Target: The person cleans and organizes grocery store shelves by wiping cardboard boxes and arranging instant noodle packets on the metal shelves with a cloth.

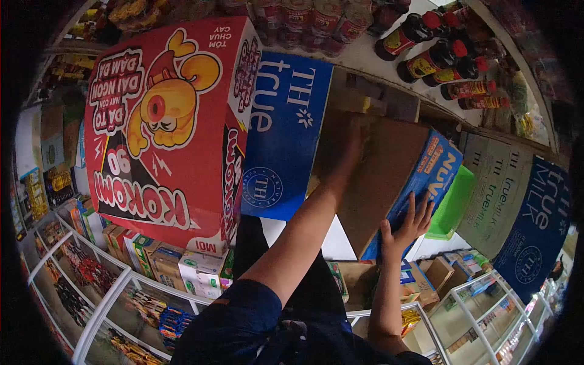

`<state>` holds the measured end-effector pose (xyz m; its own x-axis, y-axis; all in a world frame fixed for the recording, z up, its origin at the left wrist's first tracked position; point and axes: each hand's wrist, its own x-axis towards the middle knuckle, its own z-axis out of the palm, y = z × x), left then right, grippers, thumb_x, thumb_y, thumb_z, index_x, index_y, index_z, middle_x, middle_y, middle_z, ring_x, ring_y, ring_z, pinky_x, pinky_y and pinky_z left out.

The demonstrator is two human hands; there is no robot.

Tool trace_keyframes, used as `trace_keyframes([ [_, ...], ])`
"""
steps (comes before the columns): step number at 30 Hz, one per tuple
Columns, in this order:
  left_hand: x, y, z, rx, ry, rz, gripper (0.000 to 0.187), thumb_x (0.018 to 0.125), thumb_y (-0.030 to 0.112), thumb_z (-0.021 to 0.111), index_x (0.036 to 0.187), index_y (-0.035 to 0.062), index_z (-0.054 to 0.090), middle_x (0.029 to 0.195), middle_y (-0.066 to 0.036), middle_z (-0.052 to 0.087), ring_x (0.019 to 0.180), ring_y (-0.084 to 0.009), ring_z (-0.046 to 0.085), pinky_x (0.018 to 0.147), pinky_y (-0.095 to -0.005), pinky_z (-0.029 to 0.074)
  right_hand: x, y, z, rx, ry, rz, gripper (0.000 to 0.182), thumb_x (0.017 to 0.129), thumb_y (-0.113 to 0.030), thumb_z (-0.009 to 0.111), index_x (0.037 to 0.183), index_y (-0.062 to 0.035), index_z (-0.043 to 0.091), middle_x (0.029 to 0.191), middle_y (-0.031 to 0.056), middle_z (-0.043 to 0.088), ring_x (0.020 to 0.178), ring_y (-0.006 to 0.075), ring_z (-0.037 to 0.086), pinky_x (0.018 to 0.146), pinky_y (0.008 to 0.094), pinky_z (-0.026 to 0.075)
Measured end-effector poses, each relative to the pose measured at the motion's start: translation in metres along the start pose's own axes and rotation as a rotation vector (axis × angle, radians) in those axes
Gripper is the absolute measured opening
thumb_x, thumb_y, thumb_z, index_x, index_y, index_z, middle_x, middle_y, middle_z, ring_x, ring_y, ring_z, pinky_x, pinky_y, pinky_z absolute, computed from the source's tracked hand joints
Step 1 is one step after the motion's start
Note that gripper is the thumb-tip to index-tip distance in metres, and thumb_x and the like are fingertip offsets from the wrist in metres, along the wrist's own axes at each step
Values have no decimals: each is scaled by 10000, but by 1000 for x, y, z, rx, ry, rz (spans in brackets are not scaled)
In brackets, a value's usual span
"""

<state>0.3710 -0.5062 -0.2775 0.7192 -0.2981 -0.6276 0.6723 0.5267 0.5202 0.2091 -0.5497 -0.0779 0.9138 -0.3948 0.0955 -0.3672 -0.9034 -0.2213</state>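
Observation:
A brown cardboard box with a blue NuVi side (439, 167) sits tilted in front of me, its plain brown face (383, 176) towards my left arm. My right hand (404, 231) lies on the blue side, fingers spread and thumb near the edge. Deep in shadow, my left hand (357, 137) reaches along the brown cardboard; its fingers are dim and blurred. Left of that arm stands a blue TH true milk carton (283, 134), lettering upside down. Beside it is a large red Kokomi noodle carton (164, 134).
Sauce bottles (426, 61) with red caps stand on the white shelf (365, 52) above. A green plastic bin (453, 204) and more TH true milk cartons (520, 213) are on the right. Below are glass display cases (125, 280) of packaged goods and several small boxes (164, 264).

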Motion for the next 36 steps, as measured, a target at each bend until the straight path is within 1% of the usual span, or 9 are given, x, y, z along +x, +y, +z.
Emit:
trace_keyframes([
  [4, -40, -49, -61, 32, 104, -51, 425, 877, 349, 404, 1218, 94, 409, 1206, -97, 440, 1099, -219, 422, 920, -329, 334, -1, 9, 1, 20, 15, -3, 733, 691, -657, 451, 1229, -158, 441, 1377, 113, 254, 1279, 326, 149, 980, 513, 86],
  [6, -42, -97, -114, 942, 52, 302, 403, 877, 247, 440, 1241, 87, 369, 1210, -89, 439, 1075, -219, 440, 916, -336, 343, -1, 11, 1, 34, 16, 0, 732, 692, -656, 450, 1229, -159, 440, 1377, 113, 253, 1279, 326, 148, 980, 515, 84],
  [14, -122, -123, -127, -159, -3, -81, 413, 875, 193, 474, 1245, 65, 342, 1201, -76, 435, 1073, -214, 432, 920, -326, 337, 2, -4, -5, -69, -1, -18, 690, 765, -618, 364, 1231, -115, 438, 1365, 132, 273, 1283, 313, 159, 994, 475, 75],
  [19, -194, 38, -10, -263, 47, -21, 328, 840, 165, 528, 1141, 58, 451, 1151, -77, 462, 1113, -251, 412, 931, -332, 319, 1, -15, -1, 218, 71, 30, 556, 859, -494, 297, 1216, -92, 439, 1352, 130, 292, 1268, 306, 208, 1011, 457, 107],
  [21, -204, 82, 12, 811, -199, 538, 330, 797, 105, 551, 1114, 72, 467, 1137, -85, 426, 1089, -232, 420, 901, -342, 378, -4, -12, 5, 668, 263, 202, 682, 845, -576, 194, 1175, -40, 457, 1318, 170, 321, 1232, 310, 271, 1002, 449, 164],
  [22, -209, 87, 22, 813, -215, 539, 330, 797, 105, 551, 1114, 72, 467, 1137, -85, 426, 1089, -232, 420, 901, -342, 378, -6, -9, 8, 914, 385, 235, 569, 874, -469, 272, 1147, -2, 447, 1295, 179, 334, 1206, 290, 309, 996, 402, 222],
  [24, -214, 88, 39, 1151, -863, 739, 225, 746, 73, 568, 968, 40, 541, 1059, -94, 465, 1038, -238, 457, 867, -343, 407, -10, -3, -6, 942, 393, 297, 492, 875, -391, 322, 1148, 1, 438, 1292, 168, 336, 1200, 284, 316, 994, 400, 229],
  [27, -214, 81, 39, 1448, -1097, 858, 151, 727, 70, 578, 874, 34, 582, 1011, -92, 501, 1002, -249, 479, 841, -349, 424, -8, 0, -24, 1040, 366, 349, 356, 850, -170, 420, 1160, 4, 408, 1287, 153, 338, 1185, 267, 335, 989, 386, 245],
  [36, -150, 103, 93, 1384, -528, 857, 200, 725, 55, 579, 923, 31, 578, 1013, -111, 500, 1018, -265, 475, 875, -375, 396, -3, -10, -25, 574, 27, 440, 370, 875, -180, 403, 1199, -6, 360, 1169, 179, 438, 1101, 294, 420, 933, 348, 306],
])
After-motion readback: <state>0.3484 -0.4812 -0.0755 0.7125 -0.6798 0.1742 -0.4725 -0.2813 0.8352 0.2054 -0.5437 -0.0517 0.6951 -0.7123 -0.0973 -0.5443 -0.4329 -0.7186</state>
